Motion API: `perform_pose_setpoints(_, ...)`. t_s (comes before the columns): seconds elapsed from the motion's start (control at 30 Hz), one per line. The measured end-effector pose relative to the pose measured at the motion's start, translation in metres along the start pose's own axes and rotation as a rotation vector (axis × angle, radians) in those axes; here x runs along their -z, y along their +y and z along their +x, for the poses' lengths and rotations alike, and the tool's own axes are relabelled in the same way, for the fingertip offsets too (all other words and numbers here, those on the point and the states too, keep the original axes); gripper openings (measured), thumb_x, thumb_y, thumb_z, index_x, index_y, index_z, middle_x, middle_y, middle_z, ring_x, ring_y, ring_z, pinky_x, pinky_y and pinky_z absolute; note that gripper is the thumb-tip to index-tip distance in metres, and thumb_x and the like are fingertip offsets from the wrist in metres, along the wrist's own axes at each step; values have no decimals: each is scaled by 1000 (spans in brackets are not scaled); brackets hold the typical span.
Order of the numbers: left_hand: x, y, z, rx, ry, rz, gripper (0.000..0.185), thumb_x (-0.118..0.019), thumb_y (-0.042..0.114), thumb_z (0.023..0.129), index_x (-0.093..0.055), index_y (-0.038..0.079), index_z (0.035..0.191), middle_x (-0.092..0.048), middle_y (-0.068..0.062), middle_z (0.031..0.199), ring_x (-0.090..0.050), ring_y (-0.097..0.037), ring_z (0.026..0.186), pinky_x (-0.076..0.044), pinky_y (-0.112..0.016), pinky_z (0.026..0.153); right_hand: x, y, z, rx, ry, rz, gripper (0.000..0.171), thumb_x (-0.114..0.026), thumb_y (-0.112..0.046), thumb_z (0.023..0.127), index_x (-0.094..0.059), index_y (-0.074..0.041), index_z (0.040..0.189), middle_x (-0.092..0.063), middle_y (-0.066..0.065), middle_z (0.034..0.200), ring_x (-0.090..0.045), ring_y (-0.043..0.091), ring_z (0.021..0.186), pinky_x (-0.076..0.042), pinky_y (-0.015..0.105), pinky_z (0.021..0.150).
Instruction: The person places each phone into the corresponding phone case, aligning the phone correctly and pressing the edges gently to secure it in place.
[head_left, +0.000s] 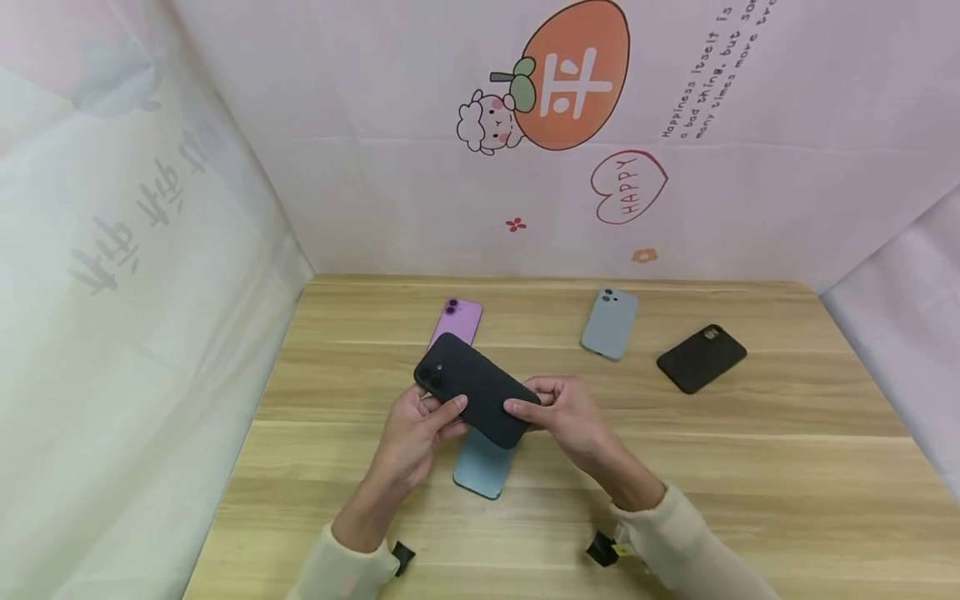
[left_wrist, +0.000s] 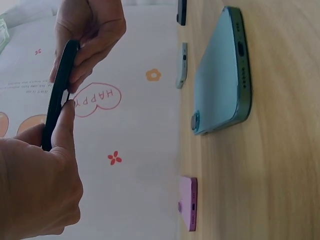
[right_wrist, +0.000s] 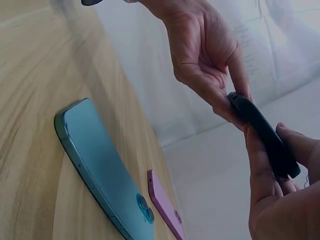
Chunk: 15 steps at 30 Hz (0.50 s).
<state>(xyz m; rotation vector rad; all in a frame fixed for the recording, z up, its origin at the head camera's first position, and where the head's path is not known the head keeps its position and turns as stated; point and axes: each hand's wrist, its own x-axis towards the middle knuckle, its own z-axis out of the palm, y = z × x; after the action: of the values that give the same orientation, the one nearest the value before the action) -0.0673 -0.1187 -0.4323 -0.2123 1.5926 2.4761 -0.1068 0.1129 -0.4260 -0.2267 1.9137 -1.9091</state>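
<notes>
Both hands grip a black phone [head_left: 480,392], held tilted above the table with its back and camera lenses upward. My left hand [head_left: 408,442] pinches the lens end, thumb on the back and fingers underneath. At the opposite end, my right hand [head_left: 573,421] pinches it between thumb and fingers. The left wrist view shows the black phone [left_wrist: 60,95] edge-on; whether it wears a case cannot be told. Below it lies a teal phone [head_left: 483,467], partly hidden from above. A purple phone [head_left: 461,321] lies behind the held one, its lower end covered.
Farther back on the wooden table [head_left: 337,358] lies a pale blue-grey phone [head_left: 610,325]. To its right is a black phone or phone case [head_left: 701,358]. Printed white cloth [head_left: 405,208] hangs behind the table and at both sides. Small black devices sit at both sleeves.
</notes>
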Motion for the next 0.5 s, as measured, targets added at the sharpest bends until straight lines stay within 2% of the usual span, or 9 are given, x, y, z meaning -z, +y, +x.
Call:
perform_pose_setpoints(0.2,0,-3,-1,0,1,25,50,-60,-11,101,-44,-9,149,-67,-31,133,-74,-26,110,-62,-38,89,0,2,1,-10,-18,-42,18,-81,-8,94,-72,7,99,-80,7,83,-76,17,79,-64,34,77)
perform_pose_setpoints(0.5,9,6,-1,19,16,119,47,-63,-11,100,-50,-10,146,-72,-30,123,-78,-22,97,-64,-36,83,0,-2,6,-33,-101,-225,20,-82,-14,93,-75,2,104,-81,9,93,-75,15,83,-63,32,76)
